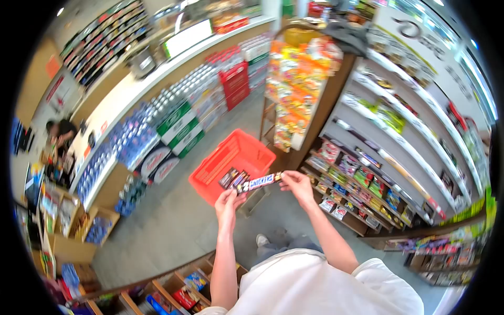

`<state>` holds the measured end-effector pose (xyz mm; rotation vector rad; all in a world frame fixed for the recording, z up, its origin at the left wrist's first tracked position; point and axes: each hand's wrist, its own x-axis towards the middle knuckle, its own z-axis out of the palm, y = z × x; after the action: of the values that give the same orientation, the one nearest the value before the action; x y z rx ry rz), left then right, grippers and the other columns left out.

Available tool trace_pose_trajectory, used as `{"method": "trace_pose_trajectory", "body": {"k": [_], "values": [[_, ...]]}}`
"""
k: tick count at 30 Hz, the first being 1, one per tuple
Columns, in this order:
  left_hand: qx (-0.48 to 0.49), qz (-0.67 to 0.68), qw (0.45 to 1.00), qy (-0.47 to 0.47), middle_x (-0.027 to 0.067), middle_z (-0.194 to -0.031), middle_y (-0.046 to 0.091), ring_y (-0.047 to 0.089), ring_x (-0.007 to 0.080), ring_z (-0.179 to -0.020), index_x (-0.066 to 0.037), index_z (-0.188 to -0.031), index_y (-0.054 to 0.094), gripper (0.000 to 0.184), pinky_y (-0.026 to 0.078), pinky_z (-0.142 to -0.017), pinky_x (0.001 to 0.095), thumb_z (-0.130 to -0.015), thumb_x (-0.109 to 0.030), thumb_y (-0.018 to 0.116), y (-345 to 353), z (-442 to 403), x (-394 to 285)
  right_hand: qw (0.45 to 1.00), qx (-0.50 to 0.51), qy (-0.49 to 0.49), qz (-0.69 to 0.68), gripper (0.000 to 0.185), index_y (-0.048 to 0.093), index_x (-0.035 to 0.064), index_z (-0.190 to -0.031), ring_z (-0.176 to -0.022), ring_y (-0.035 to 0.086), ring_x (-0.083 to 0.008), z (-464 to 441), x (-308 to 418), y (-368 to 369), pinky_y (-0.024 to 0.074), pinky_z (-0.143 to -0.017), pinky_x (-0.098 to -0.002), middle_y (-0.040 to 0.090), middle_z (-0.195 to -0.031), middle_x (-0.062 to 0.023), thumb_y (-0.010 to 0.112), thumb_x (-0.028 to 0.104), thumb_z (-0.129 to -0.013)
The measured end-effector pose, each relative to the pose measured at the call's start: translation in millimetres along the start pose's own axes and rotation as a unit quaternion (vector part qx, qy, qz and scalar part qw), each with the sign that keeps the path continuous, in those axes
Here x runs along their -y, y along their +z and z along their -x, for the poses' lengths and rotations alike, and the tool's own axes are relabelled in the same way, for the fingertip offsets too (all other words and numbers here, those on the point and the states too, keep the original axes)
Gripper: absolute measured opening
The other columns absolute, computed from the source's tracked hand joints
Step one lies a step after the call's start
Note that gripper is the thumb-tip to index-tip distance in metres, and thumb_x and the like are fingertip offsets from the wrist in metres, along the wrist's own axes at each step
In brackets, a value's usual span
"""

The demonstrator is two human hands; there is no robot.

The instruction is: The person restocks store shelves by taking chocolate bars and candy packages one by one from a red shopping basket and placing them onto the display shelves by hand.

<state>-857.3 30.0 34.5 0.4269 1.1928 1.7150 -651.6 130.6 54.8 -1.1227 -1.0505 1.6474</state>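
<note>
With fingers closed, the left hand [228, 206] and right hand [297, 185] pinch opposite ends of the bar [262, 181], likely so it stays straight and readable, by the near side of the basket [211, 167].

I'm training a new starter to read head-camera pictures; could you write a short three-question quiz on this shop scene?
1. How is the long snack bar being supported?
2. Which colour is the basket?
A) green
B) red
C) blue
3. True or false: the basket has nothing in it.

Key
1. Both hands hold it: the left hand at one end, the right hand at the other.
2. B
3. False; dark packets lie inside it.
</note>
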Motion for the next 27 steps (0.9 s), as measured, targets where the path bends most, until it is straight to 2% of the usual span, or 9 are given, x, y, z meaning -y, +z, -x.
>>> {"method": "trace_pose_trajectory", "body": {"k": [8, 10, 11, 13, 14, 16, 21, 25, 27], "values": [[0.091, -0.14, 0.98, -0.106, 0.0169, -0.09, 0.061, 0.065, 0.025, -0.079, 0.007, -0.099, 0.053, 0.018, 0.057, -0.064, 0.0327, -0.086, -0.005, 0.055, 77.1, 40.5, 83.5, 0.994, -0.089, 0.041, 0.057, 0.03, 0.059, -0.0018, -0.106, -0.083, 0.062, -0.016, 62.8, -8.5, -135.3, 0.0543, -0.064, -0.0288, 0.063, -0.093, -0.009, 0.064, 0.016, -0.083], [0.116, -0.173, 0.97, -0.127, 0.0176, -0.091, 0.061, 0.065, 0.0243, -0.078, 0.008, -0.103, 0.051, 0.021, 0.057, -0.064, 0.0325, -0.085, -0.002, 0.055, 106.9, 56.2, 102.3, 0.984, -0.09, 0.146, 0.041, 0.051, 0.047, 0.0, -0.123, -0.09, 0.061, -0.0219, 90.9, 0.7, -169.8, 0.0556, -0.066, -0.0337, 0.06, -0.101, -0.0128, 0.066, 0.021, -0.081], [0.132, -0.199, 0.961, -0.14, 0.0172, -0.092, 0.06, 0.064, 0.0234, -0.08, 0.008, -0.104, 0.05, 0.022, 0.057, -0.065, 0.033, -0.085, -0.002, 0.054, 120.8, 62.8, 110.3, 0.985, -0.097, 0.141, 0.026, 0.051, 0.047, 0.0, -0.123, -0.09, 0.061, -0.0219, 102.3, 5.8, -184.9, 0.0556, -0.066, -0.0337, 0.06, -0.101, -0.0128, 0.066, 0.021, -0.081], [0.154, -0.229, 0.946, -0.17, 0.0154, -0.093, 0.06, 0.063, 0.0223, -0.083, 0.008, -0.105, 0.05, 0.021, 0.056, -0.067, 0.0339, -0.086, -0.002, 0.052, 147.6, 79.5, 124.0, 0.974, -0.082, 0.212, 0.006, 0.07, 0.031, 0.0025, -0.135, -0.085, 0.06, -0.0201, 126.9, 7.9, -215.8, 0.0563, -0.063, -0.0372, 0.06, -0.097, -0.0122, 0.068, 0.023, -0.079], [0.156, -0.238, 0.943, -0.172, 0.0154, -0.093, 0.06, 0.063, 0.0223, -0.083, 0.008, -0.105, 0.05, 0.021, 0.056, -0.067, 0.0339, -0.086, -0.002, 0.052, 157.8, 86.8, 130.7, 0.974, -0.056, 0.218, -0.01, 0.086, 0.013, 0.0053, -0.142, -0.086, 0.06, -0.0223, 133.7, 0.6, -232.0, 0.0562, -0.064, -0.0382, 0.058, -0.101, -0.0147, 0.068, 0.025, -0.078], [0.172, -0.239, 0.935, -0.197, 0.0165, -0.1, 0.055, 0.061, 0.0248, -0.09, 0.008, -0.111, 0.045, 0.027, 0.056, -0.073, 0.0364, -0.087, -0.003, 0.05, 177.2, 98.8, 147.1, 0.973, -0.063, 0.223, -0.021, 0.088, 0.011, 0.0052, -0.142, -0.086, 0.06, -0.0219, 150.5, 0.8, -251.6, 0.056, -0.064, -0.0379, 0.059, -0.101, -0.015, 0.068, 0.025, -0.078], [0.175, -0.25, 0.929, -0.209, 0.0144, -0.101, 0.054, 0.06, 0.0233, -0.091, 0.007, -0.113, 0.043, 0.029, 0.055, -0.074, 0.0365, -0.087, -0.005, 0.048, 212.7, 122.3, 170.6, 0.973, -0.087, 0.212, -0.038, 0.09, 0.005, 0.0047, -0.142, -0.085, 0.06, -0.0208, 176.3, 0.6, -283.3, 0.055, -0.064, -0.035, 0.06, -0.101, -0.0155, 0.067, 0.025, -0.08], [0.215, -0.275, 0.919, -0.182, 0.0147, -0.108, 0.051, 0.06, 0.0222, -0.09, 0.005, -0.118, 0.04, 0.036, 0.054, -0.07, 0.0322, -0.084, -0.002, 0.051, 236.0, 122.3, 172.4, 0.978, -0.101, 0.166, -0.071, 0.085, 0.009, 0.0036, -0.142, -0.084, 0.06, -0.0192, 174.3, 8.5, -297.1, 0.0531, -0.063, -0.0307, 0.06, -0.1, -0.0141, 0.065, 0.022, -0.081], [0.262, -0.336, 0.903, -0.054, 0.0157, -0.114, 0.047, 0.061, 0.0201, -0.087, 0.003, -0.121, 0.037, 0.042, 0.054, -0.065, 0.029, -0.081, 0.003, 0.052, 249.1, 116.0, 170.0, 0.981, -0.111, 0.134, -0.086, 0.083, 0.011, 0.0042, -0.142, -0.083, 0.06, -0.0178, 164.6, 15.1, -299.6, 0.0527, -0.063, -0.0299, 0.06, -0.099, -0.0134, 0.065, 0.02, -0.081]]}}
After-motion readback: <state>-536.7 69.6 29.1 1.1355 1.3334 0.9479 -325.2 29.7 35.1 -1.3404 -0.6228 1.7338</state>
